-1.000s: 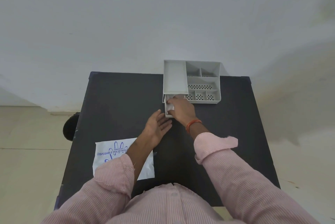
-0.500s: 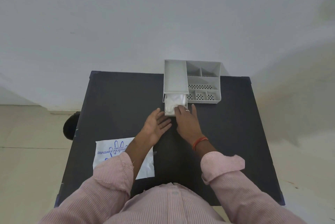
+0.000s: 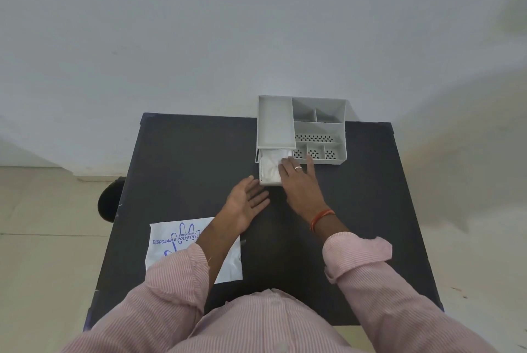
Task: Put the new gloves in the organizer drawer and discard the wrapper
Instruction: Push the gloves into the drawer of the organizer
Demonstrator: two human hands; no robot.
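Crinkled white gloves (image 3: 271,167) fill rectangular grey drawer (image 3: 270,180).

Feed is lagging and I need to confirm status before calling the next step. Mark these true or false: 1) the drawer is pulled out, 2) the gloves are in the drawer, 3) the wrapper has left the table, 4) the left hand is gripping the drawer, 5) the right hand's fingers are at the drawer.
1) True. The drawer sticks out of the grey organizer.
2) True. The white gloves lie inside it.
3) False. The wrapper lies on the black table, partly under the left forearm.
4) False. The left hand is open, palm up, just short of the drawer.
5) True. The right hand has its fingers over the drawer's right side.
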